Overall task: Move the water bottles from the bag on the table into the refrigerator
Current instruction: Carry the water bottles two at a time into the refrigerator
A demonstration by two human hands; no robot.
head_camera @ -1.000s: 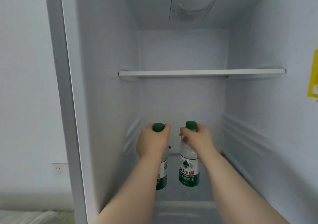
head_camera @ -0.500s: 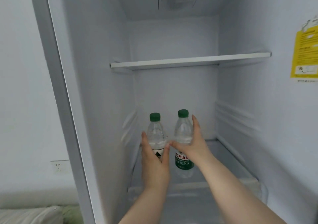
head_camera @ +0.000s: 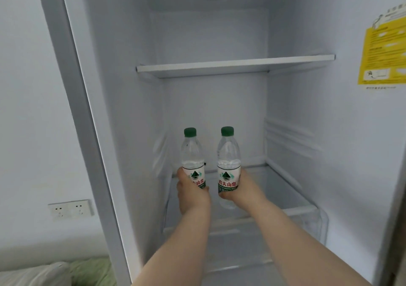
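Both arms are deep in the refrigerator (head_camera: 123,88) and I've got a water bottle in each hand. My left hand (head_camera: 191,194) is wrapped round the lower label of the left bottle (head_camera: 193,161), fingers closed snug on it. My right hand (head_camera: 242,190) is clamped the same way on the right bottle (head_camera: 228,165), thumb curled under the label. Both bottles are upright, green caps up, side by side with a clear gap between them, over the glass shelf (head_camera: 292,200) in the lower compartment, well below the white upper shelf (head_camera: 237,65).

I can't tell whether the bases are down on the glass or hovering just above it, because my hands hide the left one and the right one is hard to read through the clear plastic. That's the risk. If I let go while a base is off the shelf, the bottle drops, wobbles and may tip into its neighbour, and these are tall and narrow enough that one falling could knock the other. I'd want to feel them seated first.

Next worry: pulling my hands out. My fingers sit between the bottles and around their far sides, so a careless withdrawal could drag one forward toward the shelf's front lip (head_camera: 301,210). The left bottle is also near the inner left wall, leaving that hand little room to open. The bag and counter aren't in sight from here.
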